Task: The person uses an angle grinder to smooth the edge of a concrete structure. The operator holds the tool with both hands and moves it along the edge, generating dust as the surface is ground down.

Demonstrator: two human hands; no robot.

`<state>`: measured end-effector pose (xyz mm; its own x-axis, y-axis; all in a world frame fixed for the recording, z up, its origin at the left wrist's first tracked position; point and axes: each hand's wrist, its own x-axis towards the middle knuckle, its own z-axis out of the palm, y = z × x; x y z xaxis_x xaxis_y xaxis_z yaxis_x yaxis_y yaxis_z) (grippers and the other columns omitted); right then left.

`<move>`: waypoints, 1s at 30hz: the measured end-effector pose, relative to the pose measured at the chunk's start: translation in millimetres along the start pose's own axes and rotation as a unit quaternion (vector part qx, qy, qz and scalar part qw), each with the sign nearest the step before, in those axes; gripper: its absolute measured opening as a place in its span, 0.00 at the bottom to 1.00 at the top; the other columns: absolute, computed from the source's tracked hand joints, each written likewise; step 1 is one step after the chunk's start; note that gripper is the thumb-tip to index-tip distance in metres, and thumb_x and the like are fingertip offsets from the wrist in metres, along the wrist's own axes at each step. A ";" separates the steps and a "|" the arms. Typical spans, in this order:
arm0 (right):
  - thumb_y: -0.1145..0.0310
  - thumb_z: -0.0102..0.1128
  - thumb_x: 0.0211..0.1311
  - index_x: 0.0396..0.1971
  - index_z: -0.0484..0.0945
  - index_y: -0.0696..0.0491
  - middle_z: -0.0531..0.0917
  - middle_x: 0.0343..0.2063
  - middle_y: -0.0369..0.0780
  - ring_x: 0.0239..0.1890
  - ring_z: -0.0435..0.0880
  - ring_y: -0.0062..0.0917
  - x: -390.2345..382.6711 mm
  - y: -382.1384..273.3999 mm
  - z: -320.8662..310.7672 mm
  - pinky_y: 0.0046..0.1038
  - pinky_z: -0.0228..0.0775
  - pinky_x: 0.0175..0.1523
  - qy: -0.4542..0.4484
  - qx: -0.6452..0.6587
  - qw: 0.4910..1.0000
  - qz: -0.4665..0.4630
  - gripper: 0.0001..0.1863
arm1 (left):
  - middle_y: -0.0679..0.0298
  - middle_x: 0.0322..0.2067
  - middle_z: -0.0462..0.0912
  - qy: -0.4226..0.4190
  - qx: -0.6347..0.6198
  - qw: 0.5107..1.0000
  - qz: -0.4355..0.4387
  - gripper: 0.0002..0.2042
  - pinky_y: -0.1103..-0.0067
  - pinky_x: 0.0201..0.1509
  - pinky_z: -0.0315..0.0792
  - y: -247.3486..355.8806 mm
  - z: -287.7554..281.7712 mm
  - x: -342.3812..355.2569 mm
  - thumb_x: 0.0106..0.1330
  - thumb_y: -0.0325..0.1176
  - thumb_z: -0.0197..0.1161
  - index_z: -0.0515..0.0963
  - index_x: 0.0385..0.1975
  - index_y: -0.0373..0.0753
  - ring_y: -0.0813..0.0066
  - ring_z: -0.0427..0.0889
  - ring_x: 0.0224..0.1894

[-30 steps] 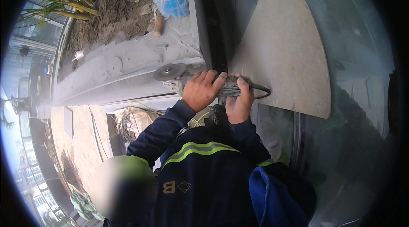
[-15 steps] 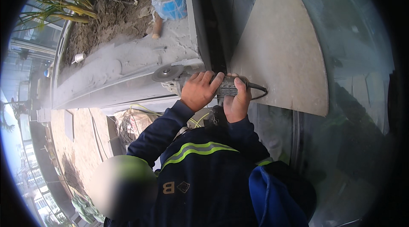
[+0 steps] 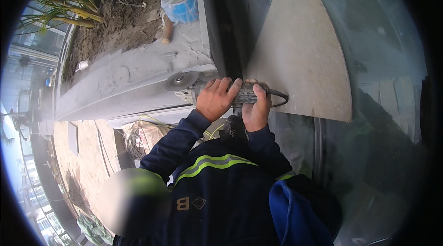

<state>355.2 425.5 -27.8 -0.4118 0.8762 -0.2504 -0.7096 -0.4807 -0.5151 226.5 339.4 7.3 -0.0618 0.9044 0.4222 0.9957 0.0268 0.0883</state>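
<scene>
Both my hands grip an angle grinder (image 3: 248, 93) that lies crosswise in front of my chest. My left hand (image 3: 214, 99) wraps over its front part, near the guard, with the fingers curled across the top. Farther back, my right hand (image 3: 256, 111) is closed round the rear of the body, thumb up, beside the black cord. The round cutting disc (image 3: 182, 81) points left, over the near edge of the grey stone ledge (image 3: 138, 78). Whether the disc touches the stone I cannot tell. Pale dust hazes the ledge around it.
On the planter's ledge stand a blue bucket (image 3: 185, 9) in plastic wrap and a wooden handle (image 3: 167, 31). Soil and a palm (image 3: 90, 12) lie beyond. A large curved beige panel (image 3: 300, 56) leans at right, by glass. Coiled cable (image 3: 137, 140) lies below the ledge.
The ledge, bucket and panel have shifted slightly left in view, while the grinder stays nearly in place. Both hands keep the same hold.
</scene>
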 end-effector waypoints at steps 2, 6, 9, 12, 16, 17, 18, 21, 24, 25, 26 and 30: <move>0.73 0.68 0.63 0.44 0.79 0.56 0.85 0.44 0.41 0.52 0.86 0.31 2.5 0.2 -1.7 0.36 0.77 0.64 0.000 -0.002 1.000 -0.001 0.12 | 0.59 0.44 0.81 0.002 0.004 1.000 0.003 0.24 0.69 0.48 0.79 1.1 -0.3 1.8 0.64 0.32 0.62 0.77 0.62 0.42 0.63 0.85 0.42; 0.73 0.68 0.63 0.44 0.79 0.56 0.86 0.44 0.41 0.51 0.85 0.31 4.7 2.9 -1.9 0.36 0.77 0.63 -0.004 -0.001 1.000 0.003 0.11 | 0.59 0.44 0.81 0.000 0.009 1.000 0.000 0.24 0.69 0.48 0.79 0.8 1.9 1.7 0.64 0.32 0.62 0.77 0.62 0.42 0.63 0.85 0.43; 0.73 0.68 0.62 0.44 0.80 0.56 0.86 0.44 0.41 0.51 0.85 0.30 9.3 6.6 -4.7 0.36 0.77 0.63 -0.015 0.000 1.000 0.012 0.11 | 0.59 0.43 0.80 -0.004 0.011 1.000 -0.006 0.24 0.68 0.49 0.79 -1.2 1.9 1.7 0.64 0.32 0.63 0.77 0.62 0.42 0.62 0.85 0.43; 0.73 0.68 0.62 0.44 0.80 0.56 0.86 0.44 0.42 0.50 0.85 0.30 10.8 11.1 -2.6 0.35 0.77 0.62 -0.015 -0.001 1.000 0.007 0.12 | 0.59 0.43 0.80 -0.001 0.014 1.000 -0.006 0.24 0.68 0.49 0.79 -6.8 3.1 0.0 0.64 0.32 0.63 0.77 0.63 0.42 0.62 0.85 0.43; 0.73 0.68 0.62 0.44 0.79 0.56 0.86 0.44 0.42 0.50 0.85 0.30 11.4 15.9 -1.4 0.35 0.77 0.63 -0.006 -0.014 1.000 0.019 0.12 | 0.59 0.43 0.80 -0.008 0.012 1.000 -0.011 0.24 0.68 0.50 0.79 -11.6 4.5 -2.5 0.64 0.33 0.63 0.77 0.63 0.42 0.61 0.85 0.44; 0.73 0.67 0.63 0.45 0.79 0.56 0.86 0.44 0.42 0.50 0.85 0.30 11.4 15.9 -1.7 0.36 0.77 0.63 -0.006 -0.016 1.000 0.017 0.12 | 0.59 0.43 0.80 -0.015 0.012 1.000 -0.015 0.24 0.68 0.50 0.79 -11.3 4.5 -3.4 0.64 0.33 0.62 0.77 0.63 0.42 0.61 0.85 0.45; 0.73 0.67 0.63 0.45 0.79 0.56 0.86 0.44 0.42 0.50 0.85 0.30 11.3 15.6 -2.2 0.36 0.77 0.62 -0.007 -0.017 1.000 0.015 0.12 | 0.58 0.44 0.81 -0.008 0.011 1.000 -0.012 0.25 0.67 0.49 0.79 -11.0 4.6 -3.1 0.63 0.33 0.64 0.77 0.62 0.42 0.61 0.85 0.44; 0.73 0.66 0.63 0.45 0.79 0.56 0.85 0.45 0.41 0.51 0.85 0.31 8.1 9.2 -6.9 0.36 0.76 0.63 -0.014 -0.012 1.000 0.016 0.12 | 0.58 0.45 0.82 0.007 0.007 1.000 -0.009 0.27 0.66 0.48 0.80 -5.6 4.2 -2.5 0.59 0.32 0.68 0.78 0.62 0.42 0.59 0.86 0.44; 0.68 0.65 0.68 0.47 0.80 0.55 0.85 0.46 0.41 0.52 0.84 0.31 9.3 4.8 -13.9 0.36 0.74 0.64 -0.035 -0.019 0.999 0.014 0.11 | 0.58 0.45 0.82 0.009 0.006 1.000 -0.009 0.27 0.66 0.48 0.80 1.1 2.8 -0.7 0.60 0.32 0.68 0.78 0.62 0.42 0.60 0.86 0.44; 0.68 0.64 0.68 0.47 0.80 0.55 0.85 0.46 0.41 0.52 0.84 0.31 10.4 5.1 -14.9 0.36 0.74 0.64 -0.036 -0.018 0.999 0.016 0.11 | 0.58 0.46 0.82 0.006 0.007 1.000 -0.010 0.27 0.67 0.48 0.80 0.7 1.8 -0.2 0.60 0.32 0.67 0.78 0.63 0.42 0.60 0.86 0.44; 0.68 0.64 0.68 0.47 0.80 0.55 0.85 0.46 0.41 0.52 0.84 0.31 11.3 5.6 -15.9 0.36 0.75 0.64 -0.037 -0.016 0.999 0.018 0.11 | 0.58 0.46 0.82 0.002 0.008 1.000 -0.011 0.27 0.67 0.48 0.80 0.5 1.1 0.2 0.60 0.32 0.67 0.78 0.63 0.42 0.60 0.86 0.44; 0.68 0.64 0.69 0.48 0.80 0.55 0.85 0.46 0.41 0.52 0.85 0.31 12.8 6.8 -15.9 0.36 0.75 0.64 -0.041 -0.011 0.999 0.020 0.12 | 0.58 0.46 0.82 0.011 0.015 1.000 -0.008 0.27 0.67 0.48 0.80 -0.5 4.6 -0.6 0.61 0.33 0.67 0.77 0.63 0.42 0.59 0.86 0.44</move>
<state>354.3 434.0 -47.6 -0.4858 0.8500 -0.2035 -0.6797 -0.5138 -0.5234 226.4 340.8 2.8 -0.0798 0.8942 0.4406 0.9961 0.0549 0.0690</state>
